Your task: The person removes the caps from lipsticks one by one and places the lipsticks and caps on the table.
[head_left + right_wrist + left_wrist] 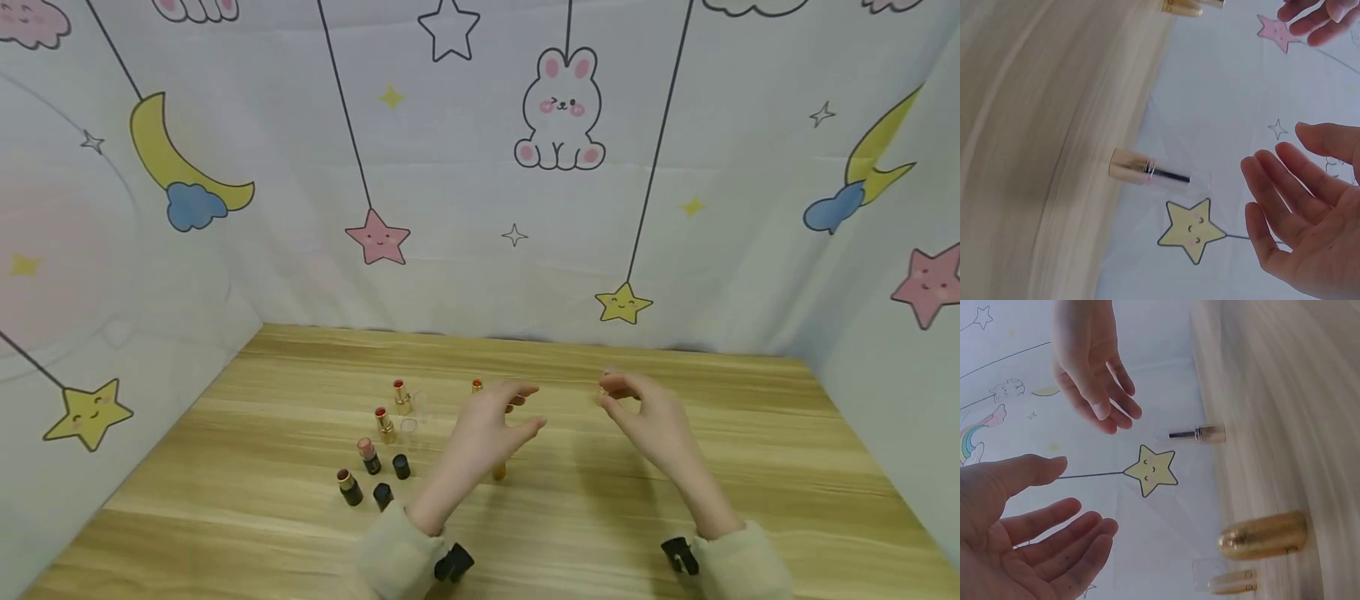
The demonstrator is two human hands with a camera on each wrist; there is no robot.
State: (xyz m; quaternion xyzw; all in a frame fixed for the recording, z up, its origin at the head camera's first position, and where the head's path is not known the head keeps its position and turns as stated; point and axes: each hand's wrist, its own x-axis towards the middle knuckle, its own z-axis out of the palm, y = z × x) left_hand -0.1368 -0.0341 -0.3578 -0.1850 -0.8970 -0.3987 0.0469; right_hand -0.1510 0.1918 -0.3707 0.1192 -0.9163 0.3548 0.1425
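Note:
My left hand (487, 421) hovers over the middle of the table with fingers and thumb spread apart, holding nothing. Facing it, my right hand (652, 417) has relaxed fingers and an empty palm, as the right wrist view shows. Nearest the right hand stands an upright cosmetic tube (1129, 167) with a gold base, a clear cap and a dark core; the fingertips overlap it in the head view. Close to the left hand are an upright gold tube (1263, 536) and a red lipstick (477, 386), partly hidden behind that hand.
On the left stand two red lipsticks in gold cases (402, 400), a pinkish lipstick (368, 455) and a dark red lipstick (349, 487). Beside them are clear caps (408, 428) and black caps (401, 467). A patterned cloth (480, 283) borders the wooden table (225, 517).

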